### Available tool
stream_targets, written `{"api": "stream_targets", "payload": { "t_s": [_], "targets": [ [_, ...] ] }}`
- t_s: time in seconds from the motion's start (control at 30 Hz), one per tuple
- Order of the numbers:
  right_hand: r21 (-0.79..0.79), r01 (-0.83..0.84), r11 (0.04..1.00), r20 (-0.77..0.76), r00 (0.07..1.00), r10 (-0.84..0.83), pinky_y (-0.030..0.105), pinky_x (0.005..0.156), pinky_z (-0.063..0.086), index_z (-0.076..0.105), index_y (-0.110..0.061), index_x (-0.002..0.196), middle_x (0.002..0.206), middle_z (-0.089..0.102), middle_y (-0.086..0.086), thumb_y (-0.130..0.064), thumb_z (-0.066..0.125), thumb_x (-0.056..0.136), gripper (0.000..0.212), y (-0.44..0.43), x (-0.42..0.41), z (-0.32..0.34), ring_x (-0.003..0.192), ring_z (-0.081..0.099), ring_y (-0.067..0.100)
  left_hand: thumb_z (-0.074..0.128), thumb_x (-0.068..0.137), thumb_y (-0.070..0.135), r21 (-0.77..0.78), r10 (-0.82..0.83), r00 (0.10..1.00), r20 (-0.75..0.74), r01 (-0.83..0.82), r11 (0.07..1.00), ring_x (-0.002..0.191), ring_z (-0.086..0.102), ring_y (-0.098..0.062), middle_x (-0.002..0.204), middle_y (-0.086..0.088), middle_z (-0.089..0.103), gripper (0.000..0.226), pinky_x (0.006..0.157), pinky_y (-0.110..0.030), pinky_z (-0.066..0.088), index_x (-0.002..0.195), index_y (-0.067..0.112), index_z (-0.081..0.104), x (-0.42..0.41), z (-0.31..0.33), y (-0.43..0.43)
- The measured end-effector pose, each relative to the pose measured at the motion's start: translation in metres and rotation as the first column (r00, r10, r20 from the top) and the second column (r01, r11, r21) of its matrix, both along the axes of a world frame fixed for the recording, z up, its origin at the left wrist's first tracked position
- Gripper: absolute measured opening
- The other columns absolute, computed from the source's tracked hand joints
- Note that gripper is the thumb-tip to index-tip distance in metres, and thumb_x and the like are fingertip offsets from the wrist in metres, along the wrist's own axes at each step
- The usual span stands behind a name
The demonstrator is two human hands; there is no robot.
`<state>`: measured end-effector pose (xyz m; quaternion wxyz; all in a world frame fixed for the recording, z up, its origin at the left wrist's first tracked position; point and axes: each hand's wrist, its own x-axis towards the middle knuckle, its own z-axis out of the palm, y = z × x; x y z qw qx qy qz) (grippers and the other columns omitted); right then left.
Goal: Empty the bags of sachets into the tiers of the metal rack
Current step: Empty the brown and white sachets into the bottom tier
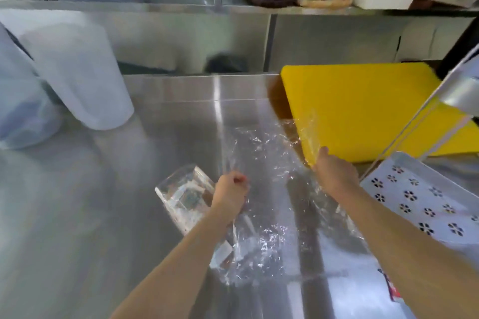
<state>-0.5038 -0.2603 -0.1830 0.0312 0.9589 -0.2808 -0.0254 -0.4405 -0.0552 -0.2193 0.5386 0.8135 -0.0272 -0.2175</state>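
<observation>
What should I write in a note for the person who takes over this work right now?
Left hand: fingers closed on the clear crinkled plastic bag.
Right hand: gripping the same bag's far edge, beside the yellow plastic cutting board.
The bag is stretched between both hands above the steel counter; a few white sachets show by the left hand.
The perforated metal rack tier at right looks empty.
Left: tip the sachets into the tier.

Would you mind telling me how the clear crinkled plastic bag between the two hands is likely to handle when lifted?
The clear crinkled plastic bag looks thin and creased, so probably floppy and light. Its glossy film may slip, though the left hand and right hand each appear to pinch an edge.
</observation>
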Motion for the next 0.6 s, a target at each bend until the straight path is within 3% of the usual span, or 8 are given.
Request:
{"api": "stream_targets", "payload": {
  "t_s": [0.07, 0.2, 0.3, 0.37, 0.4, 0.47, 0.53, 0.6],
  "targets": [
    [-0.05, -0.019, 0.999, -0.058, 0.998, 0.016, 0.04, 0.068, 0.049, 0.029, 0.001, 0.131, 0.105, 0.067, 0.019, 0.003, 0.036, 0.089, 0.042, -0.003, -0.009, -0.009, 0.095, 0.064, 0.037, 0.049, 0.083, 0.0, 0.109, -0.093, 0.994, 0.053, 0.087, 0.99, 0.06, 0.058, -0.025, 0.064, -0.007, 0.059, 0.019, 0.047, -0.025, 0.042, 0.084, 0.008, 0.066, -0.009, -0.007, -0.007],
    [-0.142, -0.061, 0.988, -0.089, 0.995, 0.048, 0.038, 0.081, 0.047, 0.033, 0.0, 0.127, 0.12, 0.058, 0.018, -0.004, 0.038, 0.09, 0.037, -0.007, -0.02, -0.019, 0.111, 0.056, 0.033, 0.052, 0.084, 0.005, 0.307, -0.371, 0.92, 0.128, 0.319, 0.897, 0.087, 0.065, -0.029, 0.092, -0.016, 0.069, 0.02, 0.075, -0.03, 0.051, 0.095, 0.006, 0.068, -0.015, -0.012, -0.015],
    [-0.224, -0.091, 0.97, 0.078, 0.991, 0.111, 0.041, 0.08, 0.044, 0.047, 0.001, 0.115, 0.109, 0.059, 0.017, 0.0, 0.055, 0.078, 0.038, -0.004, -0.012, -0.022, 0.1, 0.056, 0.034, 0.054, 0.085, 0.017, 0.446, -0.488, 0.863, 0.132, 0.388, 0.806, 0.103, 0.059, -0.034, 0.114, -0.02, 0.058, 0.028, 0.092, -0.038, 0.05, 0.112, 0.011, 0.06, -0.01, -0.007, -0.009],
    [-0.221, -0.147, 0.964, 0.198, 0.961, 0.192, 0.04, 0.073, 0.043, 0.058, -0.001, 0.099, 0.092, 0.063, 0.017, 0.001, 0.064, 0.071, 0.029, 0.007, -0.001, -0.016, 0.085, 0.057, 0.033, 0.053, 0.089, 0.021, 0.51, -0.462, 0.845, 0.272, 0.281, 0.813, 0.107, 0.056, -0.03, 0.119, -0.014, 0.055, 0.029, 0.099, -0.042, 0.044, 0.115, 0.012, 0.059, -0.005, 0.002, 0.002],
    [-0.16, -0.181, 0.97, 0.237, 0.947, 0.216, 0.039, 0.074, 0.04, 0.06, -0.003, 0.095, 0.091, 0.064, 0.015, -0.002, 0.063, 0.075, 0.021, 0.014, 0.006, -0.012, 0.085, 0.057, 0.032, 0.052, 0.089, 0.019, 0.48, -0.393, 0.844, 0.365, 0.191, 0.856, 0.105, 0.057, -0.028, 0.116, -0.011, 0.057, 0.025, 0.098, -0.042, 0.044, 0.111, 0.011, 0.061, -0.002, 0.008, 0.01],
    [0.113, -0.234, 0.966, 0.32, 0.929, 0.188, 0.035, 0.079, 0.037, 0.065, -0.008, 0.088, 0.091, 0.067, 0.01, -0.009, 0.056, 0.083, 0.01, 0.037, 0.02, -0.002, 0.086, 0.056, 0.027, 0.052, 0.088, 0.012, 0.382, -0.184, 0.847, 0.5, -0.025, 0.924, 0.098, 0.058, -0.027, 0.103, -0.01, 0.063, 0.017, 0.092, -0.037, 0.045, 0.098, 0.008, 0.066, 0.008, 0.015, 0.032],
    [0.415, -0.312, 0.855, 0.371, 0.916, 0.154, 0.032, 0.081, 0.044, 0.069, -0.01, 0.085, 0.088, 0.069, 0.006, -0.012, 0.057, 0.084, 0.012, 0.062, 0.03, 0.004, 0.08, 0.056, 0.018, 0.055, 0.087, 0.012, 0.317, 0.039, 0.843, 0.537, -0.245, 0.916, 0.098, 0.055, -0.031, 0.102, -0.013, 0.064, 0.016, 0.089, -0.038, 0.04, 0.096, 0.008, 0.068, 0.021, 0.016, 0.057],
    [0.577, -0.426, 0.697, 0.337, 0.901, 0.272, 0.031, 0.089, 0.044, 0.069, -0.012, 0.1, 0.098, 0.068, 0.003, -0.021, 0.061, 0.085, 0.019, 0.09, 0.035, 0.005, 0.085, 0.058, 0.011, 0.058, 0.086, 0.02, 0.348, 0.194, 0.84, 0.507, -0.405, 0.846, 0.109, 0.048, -0.038, 0.114, -0.019, 0.057, 0.025, 0.094, -0.043, 0.035, 0.107, 0.007, 0.062, 0.032, 0.014, 0.082]
  ]
}}
